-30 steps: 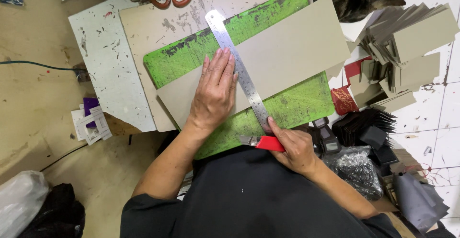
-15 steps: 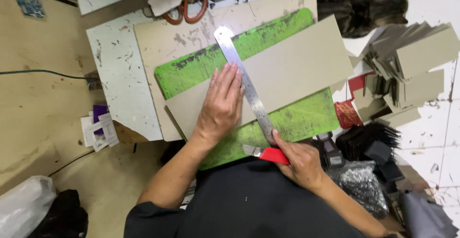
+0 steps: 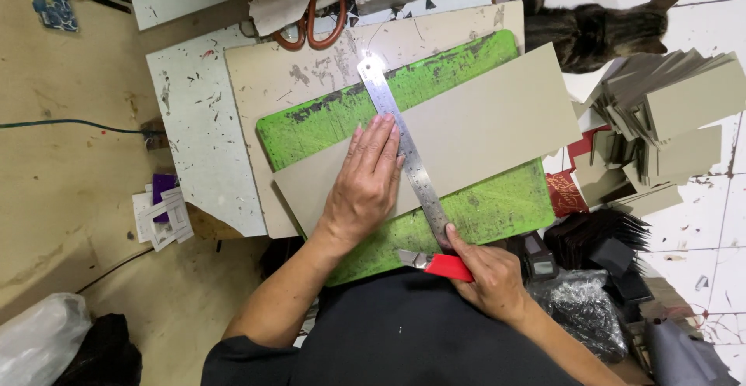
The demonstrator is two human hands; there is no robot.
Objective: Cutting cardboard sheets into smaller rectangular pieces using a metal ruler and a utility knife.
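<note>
A long grey cardboard strip (image 3: 482,133) lies slantwise on a worn green cutting mat (image 3: 497,207). A steel ruler (image 3: 404,153) runs across the strip from the far side toward me. My left hand (image 3: 367,180) lies flat on the cardboard with its fingertips pressing the ruler's left edge. My right hand (image 3: 489,277) grips a red utility knife (image 3: 439,264) at the near end of the ruler, just off the mat's near edge, blade pointing left.
A stack of cut grey card pieces (image 3: 668,122) lies at the right. A cat (image 3: 598,32) sits at the far right. Scissors with orange handles (image 3: 311,24) lie beyond the boards. Black bags (image 3: 590,316) and small paper scraps (image 3: 163,211) lie around.
The view has shifted downward, bringing the cat and scissors further into sight. The right hand with the knife stays at the ruler's near end; the left hand keeps pressing the ruler.
</note>
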